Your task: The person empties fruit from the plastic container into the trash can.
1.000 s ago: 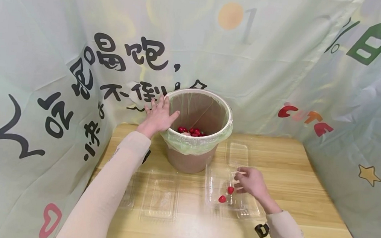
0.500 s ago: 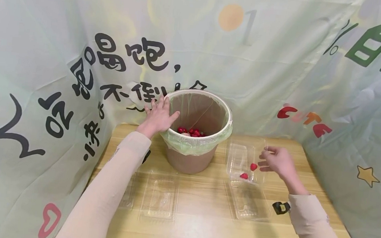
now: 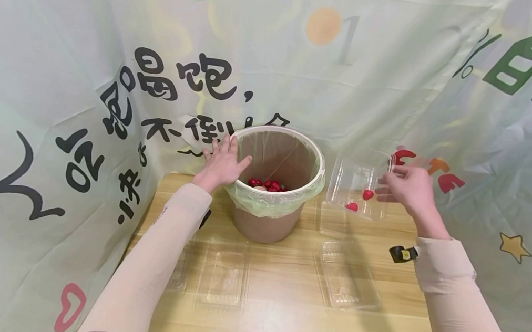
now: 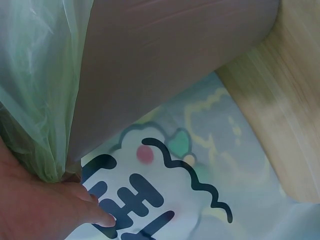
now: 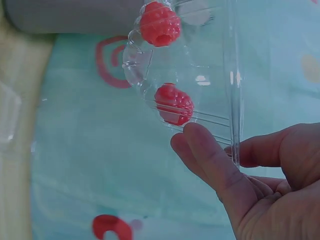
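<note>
My right hand (image 3: 408, 188) pinches the right edge of a clear plastic container (image 3: 352, 181), held up off the table. Two raspberries (image 3: 351, 206) lie inside it, and the right wrist view shows their bumpy red surface (image 5: 160, 24) through the plastic, with thumb and fingers on either side of the edge. My left hand (image 3: 222, 165) rests with spread fingers on the left side of the white rim of a brown bucket (image 3: 265, 224). A thin green bag (image 4: 42, 75) lines the bucket and hangs over the rim. Several red fruits (image 3: 269, 185) lie at its bottom.
More clear plastic containers stand on the wooden table (image 3: 278, 299): one at front right (image 3: 350, 279), one at back right (image 3: 332, 222), and one left of centre (image 3: 224, 278). Another is partly behind my left sleeve. A printed cloth backdrop (image 3: 372, 91) surrounds the table.
My right hand has lifted the container with the two raspberries and carried it right and back, uncovering the container at front right. My left hand has stayed on the rim.
</note>
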{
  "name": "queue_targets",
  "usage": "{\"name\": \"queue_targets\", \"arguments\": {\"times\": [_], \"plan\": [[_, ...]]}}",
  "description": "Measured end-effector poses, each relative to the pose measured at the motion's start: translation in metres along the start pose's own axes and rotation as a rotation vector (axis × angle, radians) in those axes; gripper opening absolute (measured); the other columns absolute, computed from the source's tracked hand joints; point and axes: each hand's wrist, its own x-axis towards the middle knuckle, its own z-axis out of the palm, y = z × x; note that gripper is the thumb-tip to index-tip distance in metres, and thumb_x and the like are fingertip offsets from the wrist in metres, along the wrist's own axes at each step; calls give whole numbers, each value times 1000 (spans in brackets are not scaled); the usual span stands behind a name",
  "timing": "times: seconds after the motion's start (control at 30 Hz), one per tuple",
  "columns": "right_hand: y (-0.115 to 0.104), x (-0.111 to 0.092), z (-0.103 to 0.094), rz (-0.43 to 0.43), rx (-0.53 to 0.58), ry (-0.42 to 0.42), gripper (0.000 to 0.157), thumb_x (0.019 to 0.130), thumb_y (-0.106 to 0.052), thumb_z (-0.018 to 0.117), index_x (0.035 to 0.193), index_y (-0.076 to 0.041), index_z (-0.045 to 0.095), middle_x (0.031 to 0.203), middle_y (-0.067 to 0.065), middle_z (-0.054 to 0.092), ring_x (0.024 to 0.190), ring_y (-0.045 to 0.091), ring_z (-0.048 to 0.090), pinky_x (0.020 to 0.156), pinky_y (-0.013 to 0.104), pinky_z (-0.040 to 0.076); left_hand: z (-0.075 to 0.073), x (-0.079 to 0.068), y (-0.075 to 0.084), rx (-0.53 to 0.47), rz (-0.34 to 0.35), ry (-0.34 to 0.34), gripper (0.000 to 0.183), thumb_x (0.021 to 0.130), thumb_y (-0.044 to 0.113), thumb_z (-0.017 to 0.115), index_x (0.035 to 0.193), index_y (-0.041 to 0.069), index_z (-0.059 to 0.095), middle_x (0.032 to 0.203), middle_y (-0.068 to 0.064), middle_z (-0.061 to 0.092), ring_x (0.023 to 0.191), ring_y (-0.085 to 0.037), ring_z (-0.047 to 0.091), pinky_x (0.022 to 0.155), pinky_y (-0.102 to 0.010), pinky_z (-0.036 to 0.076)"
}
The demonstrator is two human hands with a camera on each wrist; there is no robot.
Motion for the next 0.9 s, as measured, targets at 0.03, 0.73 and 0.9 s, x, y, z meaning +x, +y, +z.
{"name": "queue_targets", "arguments": {"times": [0.03, 0.73, 0.9], "plan": [[-5, 3, 0, -9, -4, 11, 46, 109, -21, 47, 138, 13, 58, 130, 40, 65, 85, 21, 81, 71, 32, 66, 0, 0, 0, 0, 0, 0, 90, 108, 61, 31, 169, 2, 3, 177, -22, -5, 160, -56, -1, 125, -76, -1], [-86, 47, 24, -45, 166, 33, 51, 105, -15, 46, 150, 8, 50, 137, 35, 64, 78, 10, 79, 72, 29, 65, -1, -2, 2, -1, -4, -16, 90, 108, 63, 29, 169, 2, 0, 177, -22, -7, 160, -55, -4, 126, -74, -4], [-102, 59, 41, -59, 164, 93, 48, 104, -15, 46, 146, 7, 54, 131, 31, 68, 84, 16, 79, 67, 27, 65, -1, -1, 1, 4, -7, -12, 90, 108, 63, 29, 169, 3, 0, 177, -21, -7, 160, -55, -3, 126, -74, -4]]}}
